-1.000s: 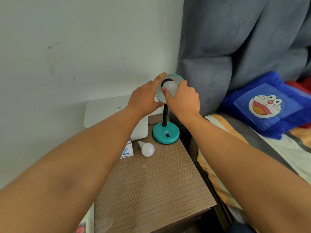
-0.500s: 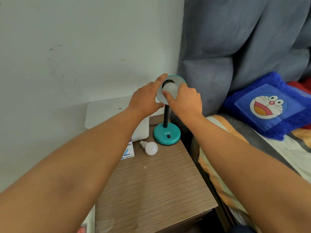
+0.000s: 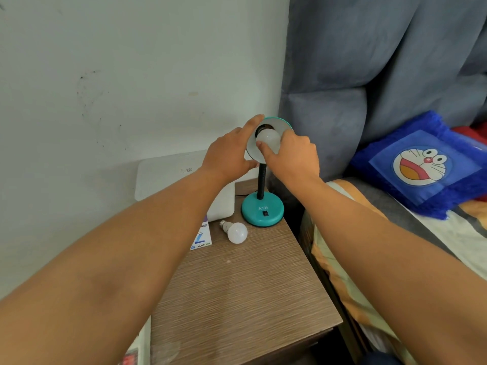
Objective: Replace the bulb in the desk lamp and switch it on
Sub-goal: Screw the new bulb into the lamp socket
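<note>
A teal desk lamp stands at the back of the wooden nightstand (image 3: pixel 245 299), with a round teal base (image 3: pixel 262 209) bearing a black switch, a black flexible neck and a shade (image 3: pixel 274 122) tilted toward me. A white bulb (image 3: pixel 269 138) sits in the shade's socket. My right hand (image 3: pixel 292 156) has thumb and fingers closed around this bulb. My left hand (image 3: pixel 229 154) grips the shade's left rim, index finger along its top edge. A second white bulb (image 3: pixel 235 231) lies on its side on the nightstand, left of the base.
A white box (image 3: pixel 184 177) leans against the wall behind the lamp. A small bulb carton (image 3: pixel 201 237) lies beside the loose bulb. A grey padded headboard (image 3: pixel 369 75) and a bed with a blue cartoon cushion (image 3: pixel 424 167) are to the right.
My right hand has turned slightly on the bulb in the shade. The view has shifted a little; the lamp and loose bulb stay in place.
</note>
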